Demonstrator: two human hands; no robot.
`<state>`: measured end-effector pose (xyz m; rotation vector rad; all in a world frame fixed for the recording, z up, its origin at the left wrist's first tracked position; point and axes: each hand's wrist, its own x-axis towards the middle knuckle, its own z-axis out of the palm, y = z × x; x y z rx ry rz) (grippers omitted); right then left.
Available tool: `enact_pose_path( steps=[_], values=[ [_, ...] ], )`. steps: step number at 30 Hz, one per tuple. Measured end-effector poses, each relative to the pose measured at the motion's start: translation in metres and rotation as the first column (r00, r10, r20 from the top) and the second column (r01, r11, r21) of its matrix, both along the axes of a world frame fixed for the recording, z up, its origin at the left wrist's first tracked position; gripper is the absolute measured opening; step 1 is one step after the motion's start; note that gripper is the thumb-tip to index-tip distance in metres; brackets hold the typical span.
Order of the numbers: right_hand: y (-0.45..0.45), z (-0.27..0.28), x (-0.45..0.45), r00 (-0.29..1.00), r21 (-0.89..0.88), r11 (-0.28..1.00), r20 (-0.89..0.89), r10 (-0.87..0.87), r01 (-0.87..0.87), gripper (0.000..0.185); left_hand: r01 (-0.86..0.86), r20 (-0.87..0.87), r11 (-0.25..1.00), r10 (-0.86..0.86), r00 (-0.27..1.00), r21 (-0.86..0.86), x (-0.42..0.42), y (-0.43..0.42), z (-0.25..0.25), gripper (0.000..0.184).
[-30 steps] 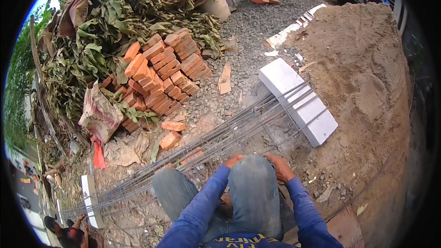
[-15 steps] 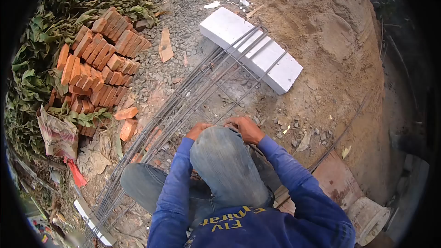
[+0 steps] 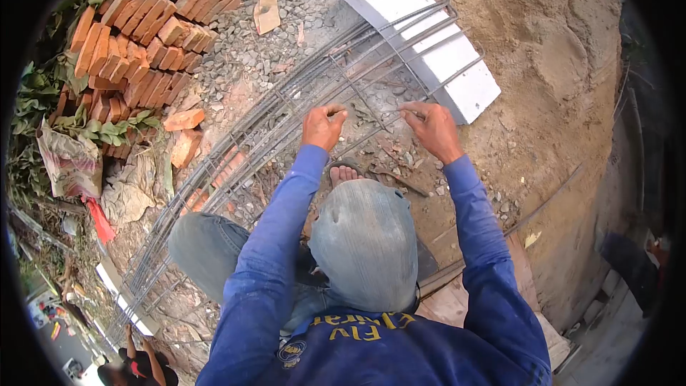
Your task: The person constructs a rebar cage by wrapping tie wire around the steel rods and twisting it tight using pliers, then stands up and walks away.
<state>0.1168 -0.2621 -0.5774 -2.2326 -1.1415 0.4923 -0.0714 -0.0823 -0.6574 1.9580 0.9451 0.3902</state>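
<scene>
A long rebar cage (image 3: 286, 125) of thin steel bars and square stirrups runs diagonally in front of me. Its far end rests on a white block (image 3: 421, 36). My left hand (image 3: 325, 127) is over the near side of the cage, fingers closed in a pinch. Level with it, my right hand (image 3: 431, 129) pinches too, just short of the white block and close to a stirrup. A thin strand seems to show at the right fingertips, too fine to make out. Whatever the left fingers hold is hidden. Below the hands, a dark slender bar (image 3: 400, 181) lies by my foot.
Stacked orange bricks (image 3: 136, 36) stand at the upper left, with loose bricks (image 3: 184, 120) nearby. A second white block (image 3: 125, 297) supports the cage's near end, where another person (image 3: 143, 364) is partly visible. Sand (image 3: 543, 64) is heaped on the right.
Both hands have moved forward from beside my knee to over the cage and are farther apart. The view has shifted, and another person now shows at the lower left.
</scene>
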Motion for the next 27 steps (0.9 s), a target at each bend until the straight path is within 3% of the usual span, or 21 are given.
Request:
enact_pose_path(
  steps=[3,6,9,12,15,17,18,21,24,27],
  values=[
    [0.049,0.017,0.027,0.970,-0.084,0.989,0.202,0.133,-0.118,0.020,0.024,-0.037,0.967,-0.016,0.999,0.255,0.024,0.008,-0.017,0.029],
    [0.098,0.020,0.037,0.857,-0.262,0.940,0.408,0.314,-0.220,0.019,0.094,-0.192,0.942,-0.032,0.981,0.321,0.041,0.008,-0.015,0.029],
    [0.140,0.005,0.042,0.728,-0.368,0.870,0.488,0.482,-0.329,0.018,0.159,-0.379,0.972,-0.083,0.922,0.174,0.056,0.009,-0.019,0.033],
    [0.170,-0.016,0.039,0.647,-0.480,0.791,0.474,0.597,-0.379,0.018,0.140,-0.205,0.989,-0.127,0.971,0.055,0.063,0.023,-0.042,0.037],
    [0.187,-0.019,0.029,0.623,-0.587,0.715,0.409,0.667,-0.380,0.019,0.170,-0.250,0.985,-0.159,0.955,0.020,0.067,0.036,-0.050,0.030],
    [0.192,-0.019,0.023,0.627,-0.634,0.674,0.361,0.690,-0.378,0.019,0.114,-0.162,0.953,-0.165,0.973,-0.282,0.071,0.047,-0.065,0.031],
    [0.193,-0.025,0.023,0.645,-0.623,0.682,0.347,0.680,-0.383,0.018,0.091,-0.119,0.900,-0.156,0.981,-0.426,0.073,0.051,-0.069,0.031],
    [0.195,-0.035,0.023,0.707,-0.605,0.706,0.311,0.635,-0.368,0.016,0.098,-0.096,0.877,-0.162,0.982,-0.470,0.073,0.053,-0.071,0.033],
    [0.189,-0.029,0.017,0.810,-0.623,0.731,0.257,0.527,-0.278,0.019,0.106,-0.178,0.864,-0.219,0.959,-0.492,0.076,0.053,-0.056,0.036],
    [0.171,-0.027,0.013,0.935,-0.594,0.794,0.194,0.298,-0.130,0.024,0.147,-0.258,0.905,-0.264,0.929,-0.398,0.083,0.056,-0.063,0.033]
  ],
)
